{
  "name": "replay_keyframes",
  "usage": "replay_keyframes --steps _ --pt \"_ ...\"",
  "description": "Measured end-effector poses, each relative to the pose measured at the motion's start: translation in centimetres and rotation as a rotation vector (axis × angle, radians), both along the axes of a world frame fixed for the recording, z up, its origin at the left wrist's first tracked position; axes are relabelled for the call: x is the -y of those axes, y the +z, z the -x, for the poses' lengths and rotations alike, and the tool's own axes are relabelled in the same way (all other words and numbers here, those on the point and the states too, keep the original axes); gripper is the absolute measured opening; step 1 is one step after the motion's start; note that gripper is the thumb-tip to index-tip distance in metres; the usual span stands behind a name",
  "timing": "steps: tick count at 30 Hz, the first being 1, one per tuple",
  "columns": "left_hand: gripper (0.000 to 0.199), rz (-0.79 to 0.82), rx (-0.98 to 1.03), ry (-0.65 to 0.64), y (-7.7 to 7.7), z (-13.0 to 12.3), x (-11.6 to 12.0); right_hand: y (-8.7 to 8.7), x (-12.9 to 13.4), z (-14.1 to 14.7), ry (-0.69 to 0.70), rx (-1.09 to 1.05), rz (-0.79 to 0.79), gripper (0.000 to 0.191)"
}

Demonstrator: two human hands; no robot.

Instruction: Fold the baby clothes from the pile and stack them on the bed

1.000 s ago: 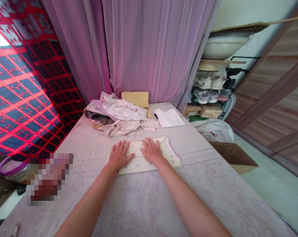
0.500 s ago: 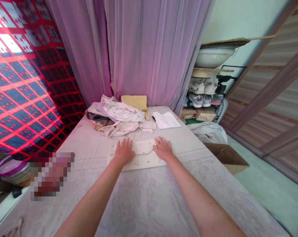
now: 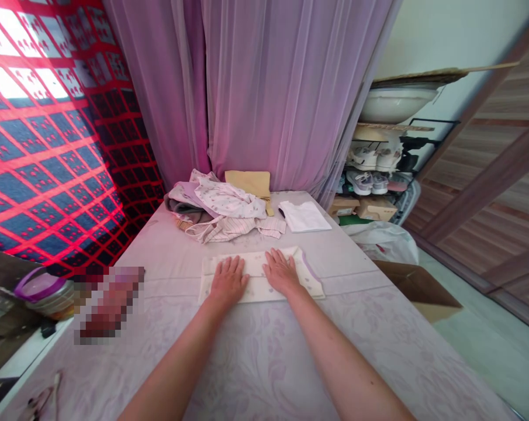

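A cream piece of clothing with small prints (image 3: 307,282) lies folded into a flat strip across the bed, purple trim along its right end. Over its left part my left hand (image 3: 229,282) rests palm down, fingers spread and pointing away from me. My right hand (image 3: 282,272) presses flat near the middle of the strip, its fingers also stretched out. Neither hand grips the cloth. Beyond it sit a heap of crumpled clothes (image 3: 229,202), a folded yellow cloth (image 3: 249,183) and a folded white cloth (image 3: 306,216).
The patterned bed sheet (image 3: 255,362) spreads under everything. A blurred reddish item (image 3: 109,307) lies to the left, beside a purple-rimmed bucket (image 3: 49,295). On the right stand an open cardboard box (image 3: 435,298) and a shoe rack (image 3: 369,169). Purple curtains (image 3: 264,93) hang behind.
The view has shifted slightly left. My hands have slid a little toward me over the cloth, the right one inward, and more of the cloth's right end with purple trim now shows.
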State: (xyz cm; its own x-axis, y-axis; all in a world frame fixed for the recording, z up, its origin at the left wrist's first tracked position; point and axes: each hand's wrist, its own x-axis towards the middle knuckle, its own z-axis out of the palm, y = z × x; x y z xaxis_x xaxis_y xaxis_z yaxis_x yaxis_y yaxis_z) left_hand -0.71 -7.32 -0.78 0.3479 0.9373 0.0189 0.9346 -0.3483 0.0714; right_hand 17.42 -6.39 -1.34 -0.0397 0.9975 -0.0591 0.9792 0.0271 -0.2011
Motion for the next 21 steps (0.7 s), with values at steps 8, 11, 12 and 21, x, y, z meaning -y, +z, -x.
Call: replay_keyframes --steps 8,11,12,21 --pt "0.052 0.004 0.003 0.084 0.2 2.4 0.3 0.1 -0.1 0.2 -0.025 0.005 0.039 0.056" --pt "0.051 0.004 -0.012 0.125 0.3 2.0 0.4 0.1 -0.1 0.2 -0.035 0.001 0.052 0.056" --pt "0.051 0.006 -0.016 0.130 0.3 2.0 0.4 0.1 -0.1 0.3 -0.035 -0.001 0.050 0.056" --pt "0.053 0.010 -0.031 0.124 0.1 2.1 0.4 -0.2 -0.2 0.2 -0.031 -0.006 0.023 0.056"
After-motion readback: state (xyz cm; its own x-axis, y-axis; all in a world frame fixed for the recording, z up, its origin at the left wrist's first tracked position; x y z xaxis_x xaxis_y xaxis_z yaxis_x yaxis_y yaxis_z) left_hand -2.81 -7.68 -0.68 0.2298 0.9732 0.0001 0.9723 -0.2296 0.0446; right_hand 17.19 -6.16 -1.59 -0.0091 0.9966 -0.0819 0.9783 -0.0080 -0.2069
